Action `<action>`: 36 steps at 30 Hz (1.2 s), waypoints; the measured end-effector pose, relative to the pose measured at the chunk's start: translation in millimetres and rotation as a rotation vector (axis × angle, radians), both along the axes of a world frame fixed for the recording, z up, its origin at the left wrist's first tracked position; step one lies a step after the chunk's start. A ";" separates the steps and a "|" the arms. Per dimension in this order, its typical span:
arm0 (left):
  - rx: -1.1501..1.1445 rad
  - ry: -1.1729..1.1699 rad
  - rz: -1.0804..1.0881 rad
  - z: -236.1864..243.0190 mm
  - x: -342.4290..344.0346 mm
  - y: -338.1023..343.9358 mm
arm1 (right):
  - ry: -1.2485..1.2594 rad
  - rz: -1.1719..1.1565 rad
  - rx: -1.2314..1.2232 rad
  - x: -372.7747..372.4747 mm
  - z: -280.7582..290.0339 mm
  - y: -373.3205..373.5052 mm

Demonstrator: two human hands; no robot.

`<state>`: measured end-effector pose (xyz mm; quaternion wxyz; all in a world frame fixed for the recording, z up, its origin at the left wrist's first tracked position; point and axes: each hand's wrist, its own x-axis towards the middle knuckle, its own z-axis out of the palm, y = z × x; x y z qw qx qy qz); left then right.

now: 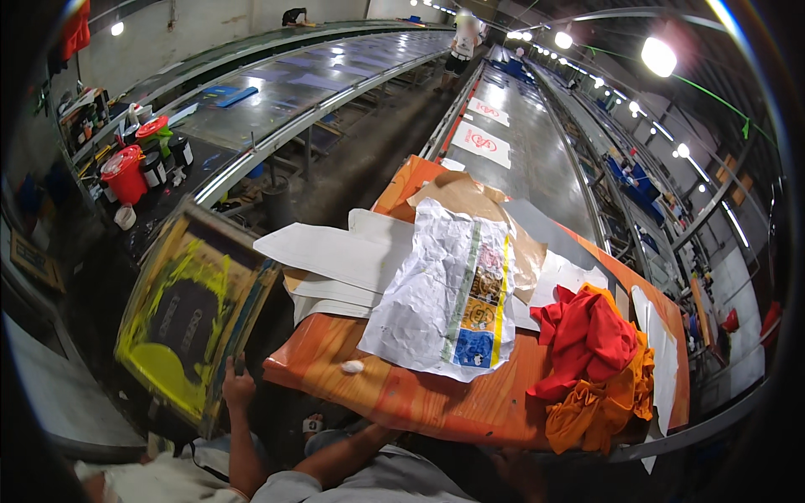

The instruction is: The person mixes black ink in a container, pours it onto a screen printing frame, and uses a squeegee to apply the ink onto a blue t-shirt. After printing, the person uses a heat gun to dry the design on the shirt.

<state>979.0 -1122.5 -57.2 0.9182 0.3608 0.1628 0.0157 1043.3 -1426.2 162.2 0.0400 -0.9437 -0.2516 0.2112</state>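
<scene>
Worktop [436,402]: long, orange at the near end, grey and glossy beyond; it ran away from the person toward the far end of the hall. All places below are given from it.

Second long table [319,75]: to its left across an aisle, running parallel.

Screen frame [197,310]: off the near left corner of the worktop, tilted, wooden-edged, mesh smeared yellow around a dark centre. Left hand [238,387] was clamped on its lower right edge, fingers wrapped round the wood.

Crumpled sheet [449,298]: white, with coloured printed panels, spread on the near middle of the worktop, over white cut fabric pieces [335,251] and brown paper [470,197].

Cloth heap [595,360]: red over orange, on the near right of the worktop, beside a white strip [658,335].

Printed white panels [480,144]: two, farther along the grey stretch, lying flat.

Red bucket [126,176]: well off to the left, past the second table's near end, among small tubs.

Standing person [461,42]: far off, in the aisle beside the worktop's far stretch.

White wad [353,366]: small, on the orange surface near the front edge, just beside the sheet's lower left corner.

Right hand: under the worktop's front edge; only the forearm [344,453] showed, so I cannot tell whether it was apart or together.
</scene>
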 end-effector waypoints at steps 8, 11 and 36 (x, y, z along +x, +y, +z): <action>0.091 -0.051 -0.027 -13.5 35.4 -22.9 | -0.153 0.142 0.199 0.4 -22.9 -3.2; 0.174 -0.096 0.000 -18.3 37.4 -28.0 | -0.119 0.202 0.273 3.0 -10.7 24.3; 0.655 -0.130 -0.160 -70.4 -14.8 -43.3 | -0.110 0.121 0.045 -21.9 -33.6 -25.1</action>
